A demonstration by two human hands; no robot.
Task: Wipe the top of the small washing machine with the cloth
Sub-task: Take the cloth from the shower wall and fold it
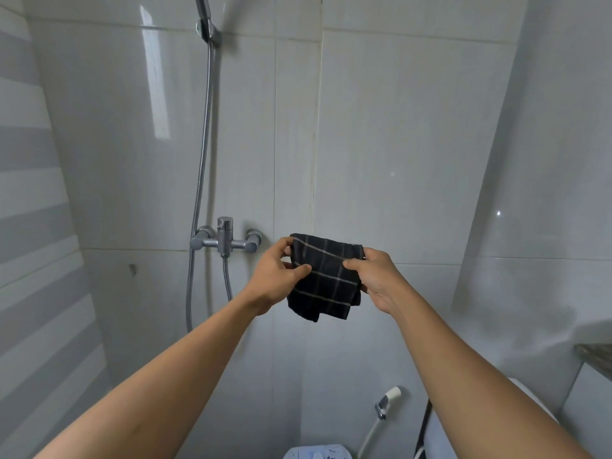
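A dark checked cloth (326, 279) is held up at chest height before the tiled wall, pinched at its left edge by the left hand (275, 276) and at its right edge by the right hand (377, 279). On each side the thumb and fingers (301, 269) are closed on the fabric. The cloth hangs doubled over, so it is probably being folded or gathered into a pad before wiping. What is taken to be the small washing machine (318, 453) is seen only as a white top at the bottom edge, well below the cloth and untouched. The wiping is judged not yet begun. A shower mixer (225, 241) is fixed to the wall just left of the hands.
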